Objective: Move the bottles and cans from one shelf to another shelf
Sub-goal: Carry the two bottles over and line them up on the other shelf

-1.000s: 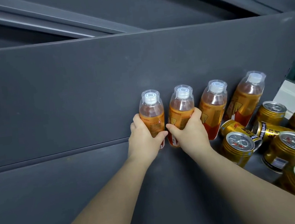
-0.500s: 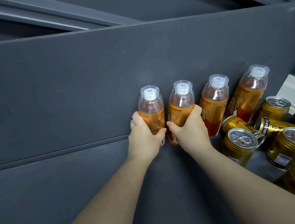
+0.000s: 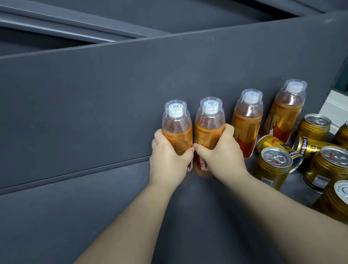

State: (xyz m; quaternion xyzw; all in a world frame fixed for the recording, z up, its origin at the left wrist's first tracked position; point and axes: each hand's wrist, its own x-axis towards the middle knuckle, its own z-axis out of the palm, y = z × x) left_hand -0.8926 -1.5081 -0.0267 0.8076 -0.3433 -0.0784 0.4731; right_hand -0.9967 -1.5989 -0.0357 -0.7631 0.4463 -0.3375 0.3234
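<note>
— On the dark grey shelf, up against the back panel, what is standing?

— Four orange drink bottles in a row, all upright, each with a white cap under a clear cover. The left hand is wrapped round the first bottle, the leftmost one, with the thumb across its near side. The right hand grips the second bottle in the same way, mirrored.

— Do those two bottles touch?

— They sit side by side, touching or very nearly so, and the two thumbs meet between them. The hands hide the bottoms, so I cannot tell whether they rest on the shelf or are raised off it.

— And the other two?

— The third bottle stands just right of the right hand, a little apart from the second. The fourth bottle is further right again. Neither hand touches them.

— Where are the cans?

— The gold cans cluster at the right, in front of and beside the two free bottles. Most stand upright with silver pull-tab tops. Two lie on their sides in the middle of the cluster.

— Anything else?

— Only a white box behind the cans, at the far right.
</note>
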